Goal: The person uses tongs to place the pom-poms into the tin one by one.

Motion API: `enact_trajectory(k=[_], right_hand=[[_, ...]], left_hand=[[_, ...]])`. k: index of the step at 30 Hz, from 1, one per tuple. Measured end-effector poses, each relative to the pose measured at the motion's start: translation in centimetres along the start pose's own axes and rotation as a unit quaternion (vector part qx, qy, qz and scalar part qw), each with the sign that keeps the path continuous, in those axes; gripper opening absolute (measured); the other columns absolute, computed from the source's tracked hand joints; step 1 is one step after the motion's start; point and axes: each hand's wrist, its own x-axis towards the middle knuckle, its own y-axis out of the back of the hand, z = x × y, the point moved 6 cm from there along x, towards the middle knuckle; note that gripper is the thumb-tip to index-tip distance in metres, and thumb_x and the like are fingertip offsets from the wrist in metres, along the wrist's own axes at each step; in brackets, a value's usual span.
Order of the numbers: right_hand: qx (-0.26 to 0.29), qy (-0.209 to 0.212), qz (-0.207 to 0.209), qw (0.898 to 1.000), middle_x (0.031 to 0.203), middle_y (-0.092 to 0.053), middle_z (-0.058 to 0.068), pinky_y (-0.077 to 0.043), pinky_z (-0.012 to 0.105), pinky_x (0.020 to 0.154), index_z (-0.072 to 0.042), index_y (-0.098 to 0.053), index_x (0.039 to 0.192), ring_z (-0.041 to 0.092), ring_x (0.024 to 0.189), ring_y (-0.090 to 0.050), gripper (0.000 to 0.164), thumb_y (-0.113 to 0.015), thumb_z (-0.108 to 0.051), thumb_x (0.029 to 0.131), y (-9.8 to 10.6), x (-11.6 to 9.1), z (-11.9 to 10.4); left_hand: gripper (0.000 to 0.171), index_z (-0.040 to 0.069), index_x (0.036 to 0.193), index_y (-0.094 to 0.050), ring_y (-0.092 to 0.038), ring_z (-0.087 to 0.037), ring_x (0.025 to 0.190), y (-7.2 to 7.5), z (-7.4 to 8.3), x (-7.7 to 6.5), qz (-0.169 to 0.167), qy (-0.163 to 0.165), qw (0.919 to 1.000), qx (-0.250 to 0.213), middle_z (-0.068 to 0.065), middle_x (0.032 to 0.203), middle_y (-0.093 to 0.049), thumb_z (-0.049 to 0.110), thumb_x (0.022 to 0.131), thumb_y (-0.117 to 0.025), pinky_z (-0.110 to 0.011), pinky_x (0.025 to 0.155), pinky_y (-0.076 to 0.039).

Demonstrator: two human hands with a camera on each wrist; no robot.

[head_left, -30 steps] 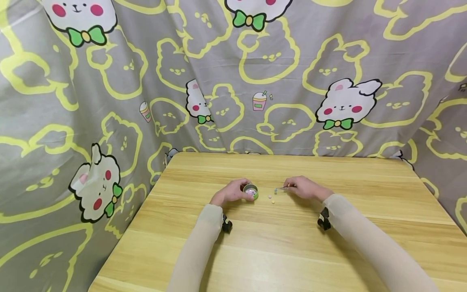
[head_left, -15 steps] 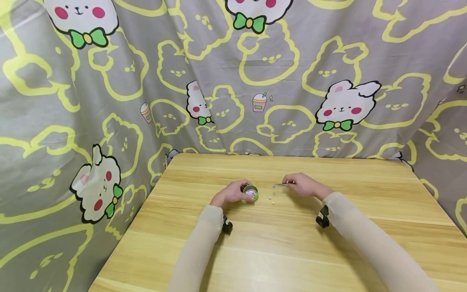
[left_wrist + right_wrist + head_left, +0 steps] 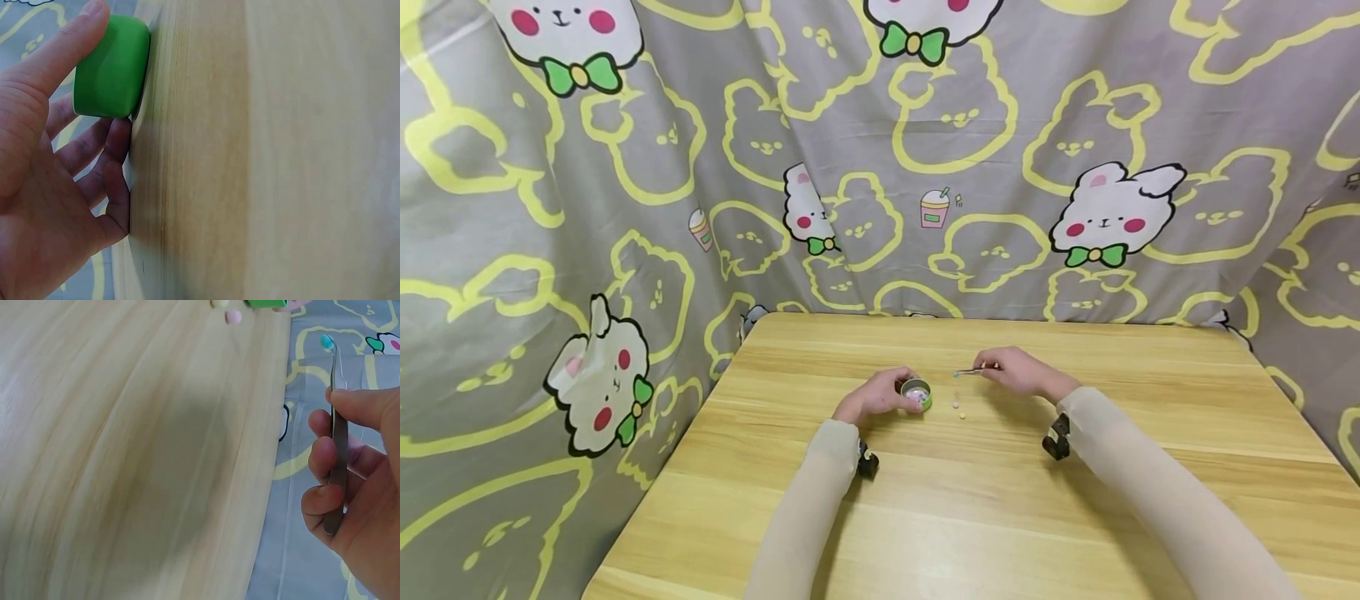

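Note:
My left hand point(image 3: 882, 392) holds a small round green tin point(image 3: 112, 67) on the table, thumb on one side and fingers round the other. Seen from the head, the tin is uncovered and has small pale beads inside, too small to tell apart. In my right hand point(image 3: 359, 456) is a pair of metal tweezers point(image 3: 338, 450), pinched between thumb and fingers. Their bent tip grips a blue-green bead point(image 3: 327, 342), raised above the table to the right of the tin. A pink bead point(image 3: 233, 317) and a yellow bead point(image 3: 962, 416) lie on the wood between the hands.
The light wooden table point(image 3: 925, 517) stretches out on all sides of the hands. Behind it and at the sides hangs a grey curtain point(image 3: 850, 275) with yellow outlines and rabbit faces. A black wrist camera point(image 3: 1056, 437) sits on the right sleeve.
My right hand has lifted the tweezers with the blue-green bead off the table, moving up, away and slightly left. The left hand and tin have stayed in place.

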Motion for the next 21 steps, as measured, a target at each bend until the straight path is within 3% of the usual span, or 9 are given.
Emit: enact_trajectory(k=[21], right_hand=[[0.009, 0.022, -0.008, 1.0, 0.098, -0.067, 0.012, -0.047, 0.037, 0.073, -0.01, -0.065, 0.103, 0.018, 0.086, -0.06, 0.014, -0.054, -0.008, 0.095, -0.6, 2.2, -3.1]], left_hand=[[0.043, 0.017, 0.115, -0.059, -0.055, -0.012, 0.09, 0.1, -0.2, 0.1, 0.001, -0.011, 0.9999, 0.004, 0.006, 0.1, -0.06, 0.033, 0.079, -0.077, -0.029, 0.08, -0.044]])
